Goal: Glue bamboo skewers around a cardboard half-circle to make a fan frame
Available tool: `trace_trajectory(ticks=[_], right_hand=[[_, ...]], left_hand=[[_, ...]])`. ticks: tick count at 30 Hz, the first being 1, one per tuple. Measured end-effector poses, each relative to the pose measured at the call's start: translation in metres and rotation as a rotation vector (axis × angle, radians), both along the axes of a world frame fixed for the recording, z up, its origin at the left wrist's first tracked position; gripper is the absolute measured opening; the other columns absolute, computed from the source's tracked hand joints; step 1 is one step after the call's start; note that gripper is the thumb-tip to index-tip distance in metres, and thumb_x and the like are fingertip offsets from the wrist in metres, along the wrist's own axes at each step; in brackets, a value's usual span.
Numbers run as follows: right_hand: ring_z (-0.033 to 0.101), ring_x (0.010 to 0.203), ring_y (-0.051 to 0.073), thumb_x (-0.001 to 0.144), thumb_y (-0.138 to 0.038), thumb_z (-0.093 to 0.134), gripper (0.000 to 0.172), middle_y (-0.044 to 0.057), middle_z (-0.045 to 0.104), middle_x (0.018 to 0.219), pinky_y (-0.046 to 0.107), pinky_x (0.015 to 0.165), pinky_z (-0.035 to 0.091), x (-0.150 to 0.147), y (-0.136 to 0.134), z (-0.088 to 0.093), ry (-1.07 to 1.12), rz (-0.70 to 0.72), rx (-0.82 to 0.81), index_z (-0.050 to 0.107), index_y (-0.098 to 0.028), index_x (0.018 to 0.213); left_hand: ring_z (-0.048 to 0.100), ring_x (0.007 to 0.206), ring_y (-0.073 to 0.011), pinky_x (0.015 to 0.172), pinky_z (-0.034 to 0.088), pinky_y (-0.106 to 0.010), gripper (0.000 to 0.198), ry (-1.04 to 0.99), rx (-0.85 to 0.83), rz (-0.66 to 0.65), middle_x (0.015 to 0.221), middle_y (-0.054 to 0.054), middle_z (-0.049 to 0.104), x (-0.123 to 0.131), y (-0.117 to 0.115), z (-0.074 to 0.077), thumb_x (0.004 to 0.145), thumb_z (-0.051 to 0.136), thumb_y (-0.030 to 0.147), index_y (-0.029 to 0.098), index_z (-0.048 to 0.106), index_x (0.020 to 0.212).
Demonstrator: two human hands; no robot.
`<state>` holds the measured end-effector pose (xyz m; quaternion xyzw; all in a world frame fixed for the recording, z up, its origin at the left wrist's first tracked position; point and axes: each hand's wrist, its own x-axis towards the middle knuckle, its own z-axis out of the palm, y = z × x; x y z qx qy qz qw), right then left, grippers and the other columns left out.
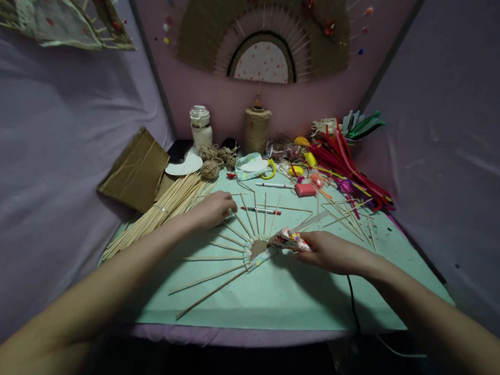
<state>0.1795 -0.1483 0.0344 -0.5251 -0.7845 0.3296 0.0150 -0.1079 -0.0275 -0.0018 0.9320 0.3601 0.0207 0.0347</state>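
A half-round cardboard piece [259, 249] lies on the table with thin wooden sticks [226, 258] fanning out from its curved edge. A strip of patterned cloth [262, 260] runs along its straight edge. My left hand [217, 209] is closed at the upper left of the fan, fingertips on the outer end of one wooden stick. In my right hand [328, 252] is a glue gun [288, 239] wrapped in a colourful pattern, its nose over the cardboard piece. A clear glue stick [315, 220] juts out of its back.
A bundle of sticks [166, 207] and folded cardboard [137, 168] lie at left. Twine balls [210, 170], a twine spool [255, 131] and yellow-handled scissors [271, 169] are at the back. Red pipe cleaners [347, 162] and loose sticks [350, 220] lie right. A black cord [353, 304] hangs over the front edge.
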Motion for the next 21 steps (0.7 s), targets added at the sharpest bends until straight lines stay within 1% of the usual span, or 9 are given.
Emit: trace_trajectory(ticks=[3, 7, 11, 15, 17, 21], right_hand=[[0.057, 0.068, 0.019, 0.076, -0.024, 0.05, 0.022, 0.004, 0.068, 0.078, 0.026, 0.061, 0.041, 0.0, -0.001, -0.001, 0.007, -0.01, 0.002, 0.065, -0.019, 0.09], [0.056, 0.067, 0.02, 0.076, -0.023, 0.049, 0.023, 0.004, 0.067, 0.077, 0.026, 0.06, 0.04, 0.001, -0.002, -0.002, -0.005, -0.007, 0.009, 0.066, -0.018, 0.09], [0.058, 0.071, 0.02, 0.076, -0.022, 0.047, 0.027, 0.004, 0.068, 0.08, 0.027, 0.063, 0.04, 0.001, -0.005, 0.0, 0.013, 0.005, 0.006, 0.067, -0.019, 0.095], [0.059, 0.073, 0.021, 0.077, -0.023, 0.047, 0.027, 0.004, 0.068, 0.082, 0.027, 0.064, 0.041, 0.001, -0.005, -0.001, 0.005, -0.001, -0.019, 0.066, -0.019, 0.096], [0.058, 0.071, 0.02, 0.076, -0.022, 0.046, 0.027, 0.005, 0.068, 0.08, 0.027, 0.063, 0.041, 0.001, -0.005, -0.003, -0.02, 0.005, -0.012, 0.065, -0.018, 0.095], [0.057, 0.069, 0.02, 0.076, -0.022, 0.047, 0.023, 0.005, 0.067, 0.078, 0.026, 0.061, 0.04, -0.002, -0.001, -0.003, -0.025, 0.033, 0.02, 0.064, -0.017, 0.091]], left_hand=[[0.053, 0.098, -0.0225, 0.08, 0.04, -0.033, 0.022, 0.069, 0.035, -0.094, 0.103, -0.007, 0.06, 0.016, -0.01, -0.002, 0.085, 0.05, 0.015, 0.022, 0.068, 0.095], [0.051, 0.099, -0.0235, 0.079, 0.039, -0.034, 0.018, 0.135, 0.116, -0.16, 0.104, -0.008, 0.06, 0.028, -0.015, -0.005, 0.088, 0.049, 0.019, 0.02, 0.067, 0.087], [0.05, 0.098, -0.0245, 0.077, 0.037, -0.036, 0.016, 0.152, 0.169, -0.192, 0.102, -0.01, 0.06, 0.024, -0.014, -0.005, 0.089, 0.049, 0.021, 0.018, 0.065, 0.088], [0.052, 0.09, -0.0239, 0.074, 0.035, -0.037, 0.014, 0.171, 0.186, -0.207, 0.092, -0.01, 0.062, 0.022, -0.016, -0.003, 0.089, 0.05, 0.02, 0.018, 0.063, 0.085], [0.053, 0.087, -0.0235, 0.074, 0.033, -0.036, 0.012, 0.188, 0.199, -0.21, 0.088, -0.009, 0.063, 0.021, -0.019, -0.001, 0.088, 0.051, 0.019, 0.018, 0.062, 0.084], [0.053, 0.087, -0.0236, 0.073, 0.031, -0.037, 0.012, 0.238, 0.239, -0.207, 0.086, -0.008, 0.063, 0.016, -0.025, 0.002, 0.088, 0.051, 0.018, 0.017, 0.061, 0.083]])
